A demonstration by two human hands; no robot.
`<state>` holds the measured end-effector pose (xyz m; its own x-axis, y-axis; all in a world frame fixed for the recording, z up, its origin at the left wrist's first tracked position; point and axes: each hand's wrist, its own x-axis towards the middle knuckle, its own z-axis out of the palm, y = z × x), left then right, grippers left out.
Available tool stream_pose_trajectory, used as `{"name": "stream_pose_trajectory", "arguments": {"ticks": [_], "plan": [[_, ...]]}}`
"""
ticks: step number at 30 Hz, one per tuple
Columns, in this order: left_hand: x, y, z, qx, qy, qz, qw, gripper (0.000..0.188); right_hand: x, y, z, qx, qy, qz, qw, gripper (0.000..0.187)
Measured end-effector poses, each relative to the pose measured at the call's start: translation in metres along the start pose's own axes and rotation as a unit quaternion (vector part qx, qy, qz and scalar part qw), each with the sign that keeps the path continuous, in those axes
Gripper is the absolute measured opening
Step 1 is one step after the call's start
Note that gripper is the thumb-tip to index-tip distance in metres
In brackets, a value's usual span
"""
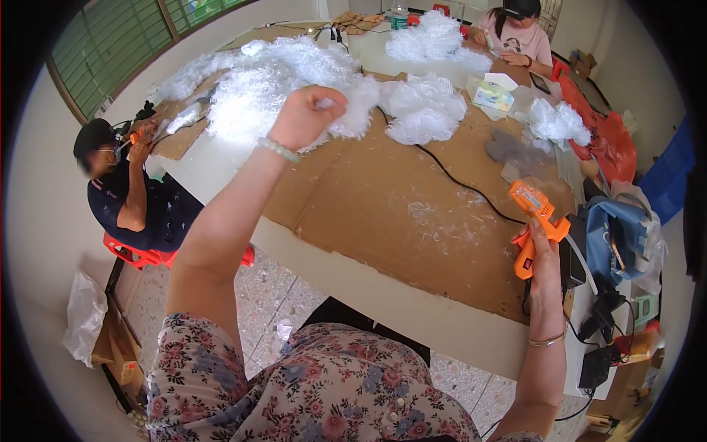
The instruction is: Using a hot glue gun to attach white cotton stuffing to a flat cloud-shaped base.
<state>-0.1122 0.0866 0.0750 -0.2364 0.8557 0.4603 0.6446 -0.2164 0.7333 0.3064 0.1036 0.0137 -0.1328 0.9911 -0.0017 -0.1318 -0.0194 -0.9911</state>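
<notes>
My left hand (300, 118) is raised over the near edge of a big pile of white, shiny, stringy tufts (254, 96). Its thumb and fingers curl together in a pinch; whether something thin is between them I cannot make out. At the right side of the table my right hand (543, 254) grips an orange hot glue gun (537, 214). A clear glue stick (583, 258) sticks out behind the gun. More white tufts (423, 110) lie right of my left hand, apart from it.
Brown cardboard (353, 199) covers the table, with loose white strands (449, 225) on it. A black cable (460, 180) crosses it. One person (125, 184) sits at the left, another (519, 44) at the far right. A blue bag (615, 236) and power adapters (595, 365) stand at the right edge.
</notes>
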Motion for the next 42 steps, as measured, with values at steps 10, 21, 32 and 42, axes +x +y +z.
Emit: {"name": "stream_pose_trajectory", "arguments": {"ticks": [10, 21, 32, 42], "plan": [[0.054, -0.07, -0.109, 0.326, 0.078, -0.098, 0.937, 0.027, 0.0, 0.003, 0.0, 0.012, -0.011, 0.014, 1.0, 0.025], [0.054, -0.03, -0.036, 0.172, 0.188, 0.088, 0.963, 0.011, 0.002, 0.004, 0.001, 0.009, -0.011, 0.002, 1.0, 0.025], [0.03, -0.016, 0.099, 0.136, 0.028, 0.271, 0.952, 0.003, 0.003, 0.01, -0.006, -0.004, -0.006, 0.023, 1.0, 0.027], [-0.006, -0.009, 0.146, -0.093, 0.119, 0.091, 0.984, 0.005, 0.007, 0.017, -0.005, -0.024, 0.008, 0.007, 1.0, 0.031]]}}
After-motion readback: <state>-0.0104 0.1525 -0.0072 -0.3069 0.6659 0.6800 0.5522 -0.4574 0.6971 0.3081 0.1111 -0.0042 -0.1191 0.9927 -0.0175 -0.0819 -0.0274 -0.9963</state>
